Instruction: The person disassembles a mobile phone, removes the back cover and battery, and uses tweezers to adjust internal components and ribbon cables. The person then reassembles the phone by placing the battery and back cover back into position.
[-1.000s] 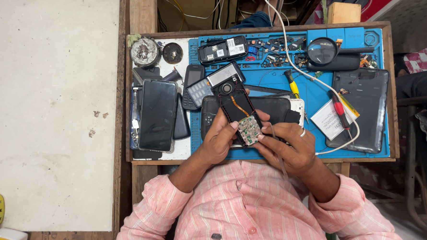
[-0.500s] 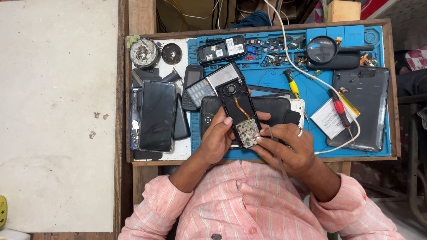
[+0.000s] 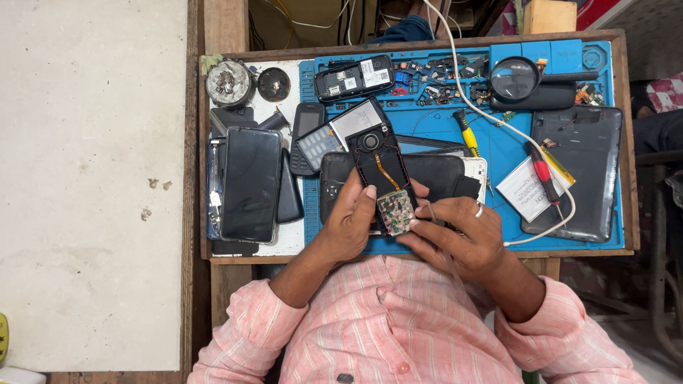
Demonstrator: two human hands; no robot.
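My left hand (image 3: 349, 219) grips an opened black phone shell (image 3: 375, 151) that has a small green circuit board (image 3: 395, 211) hanging from it on an orange flex strip. My right hand (image 3: 462, 237), with a ring on one finger, pinches a thin metal tool (image 3: 432, 217) whose tip rests at the board's right edge. Both hands hover over the near edge of a blue repair mat (image 3: 504, 157), above a dark phone (image 3: 434, 173) lying flat.
A wooden tray bench (image 3: 202, 209) holds several phones (image 3: 250, 184), a dark tablet (image 3: 584, 168), a magnifier (image 3: 514, 78), yellow (image 3: 465, 128) and red (image 3: 543, 172) screwdrivers, a white cable (image 3: 469, 90) and small parts. A white table (image 3: 74, 165) lies left.
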